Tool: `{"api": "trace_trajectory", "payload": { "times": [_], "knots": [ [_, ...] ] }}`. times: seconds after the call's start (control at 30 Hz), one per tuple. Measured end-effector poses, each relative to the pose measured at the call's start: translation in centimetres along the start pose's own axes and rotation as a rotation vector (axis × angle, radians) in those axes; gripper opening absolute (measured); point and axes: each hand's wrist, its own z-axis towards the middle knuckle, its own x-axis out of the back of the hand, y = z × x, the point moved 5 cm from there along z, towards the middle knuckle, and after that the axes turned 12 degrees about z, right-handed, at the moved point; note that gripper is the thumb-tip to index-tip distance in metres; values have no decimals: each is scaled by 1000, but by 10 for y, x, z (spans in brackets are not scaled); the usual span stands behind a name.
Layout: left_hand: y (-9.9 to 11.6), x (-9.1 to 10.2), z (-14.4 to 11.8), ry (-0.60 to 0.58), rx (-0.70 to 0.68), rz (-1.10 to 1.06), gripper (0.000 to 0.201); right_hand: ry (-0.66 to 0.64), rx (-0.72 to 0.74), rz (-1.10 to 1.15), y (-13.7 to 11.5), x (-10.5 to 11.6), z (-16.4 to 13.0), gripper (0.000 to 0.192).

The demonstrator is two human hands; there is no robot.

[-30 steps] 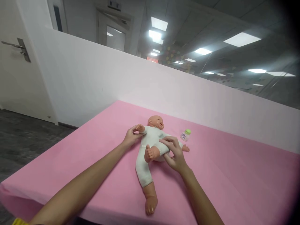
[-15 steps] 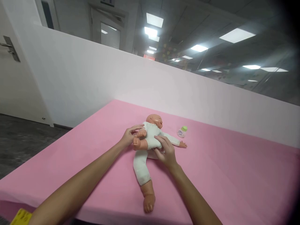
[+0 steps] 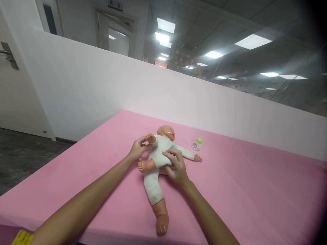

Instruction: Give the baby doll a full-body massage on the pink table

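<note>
Head cam, L grip (image 3: 138, 149) & R grip (image 3: 178, 168) both on the doll (image 3: 160, 147), which lies on its back b/w them on the pink-covered worktop (image 3: 242, 190). L grip: thumb & fingers closed round the doll's raised arm (image 3: 150, 137), contact partly hidden. R grip: curled, pinching the bent leg (image 3: 160, 160), fingers over, thumb under. That leg crosses leftward from R grip, its foot just below L grip. Straight leg (image 3: 153, 187) runs back b/w the forearms; outstretched arm (image 3: 187, 153) points off right, past R grip. Doll's head (image 3: 166, 132) is beyond both grips, turned right. Progress, my read: mid-handling; bent leg's brought across & held, not let go yet; straight leg untouched, other arm free, doll not rolled over. Only obvious container: small bottle (image 3: 195, 146), beyond & right of R grip, well apart from it, near the outstretched arm. Green cap (image 3: 199, 140) on, body clear-ish w/ a label; contents, if any, too small to tell. Untouched by either grip.
</note>
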Motion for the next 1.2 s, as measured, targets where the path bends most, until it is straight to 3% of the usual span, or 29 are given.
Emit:
{"api": "trace_trajectory", "payload": {
  "times": [0.2, 0.37, 0.63, 0.93, 1.2],
  "knots": [
    [14, -7, -6, -103, -61, 198, 40, 14, -70, -1, 0, -7, 0, 60],
    [20, -10, -8, -88, -91, 308, 35, 41, -94, 1, -3, -7, 2, 58],
    [12, -3, -7, 3, -11, 132, 51, -77, -31, 39, -8, -15, -1, 59],
    [12, -8, -6, -102, -65, 289, 36, 100, -140, 63, -5, -4, 5, 52],
    [10, -1, -4, 15, -40, 161, 46, 2, -112, 57, -4, -8, 1, 61]
  ]
}}
